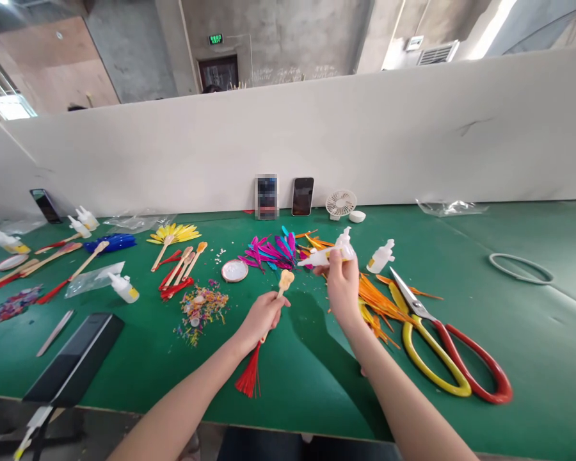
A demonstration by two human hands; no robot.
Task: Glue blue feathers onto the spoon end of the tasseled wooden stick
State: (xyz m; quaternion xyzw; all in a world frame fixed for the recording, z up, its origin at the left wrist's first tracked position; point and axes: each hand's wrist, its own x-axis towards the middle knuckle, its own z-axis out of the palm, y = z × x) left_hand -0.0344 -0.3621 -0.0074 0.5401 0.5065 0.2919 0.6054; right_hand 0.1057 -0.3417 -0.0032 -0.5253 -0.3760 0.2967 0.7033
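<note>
My left hand (265, 318) is closed around a small wooden fan handle (285, 282). Its rounded, pale head sticks up above my fingers, and a red tassel (249, 374) hangs from the lower end. My right hand (343, 288) grips a white glue bottle (320, 257), tipped on its side with the nozzle pointing left, a little above and right of the handle's head. The nozzle and the handle are apart. Magenta and blue feathers (273, 250) lie just beyond, and orange feathers (384, 304) spread beneath and right of my right hand.
Large scissors (436, 352) with red and yellow grips lie at right, near another glue bottle (381, 256). A round white dish (235, 271), colourful scraps (201, 310), tasselled handles (185, 266) and a yellow feather fan (175, 235) are left. Phones (303, 196) lean against the white partition (196, 153).
</note>
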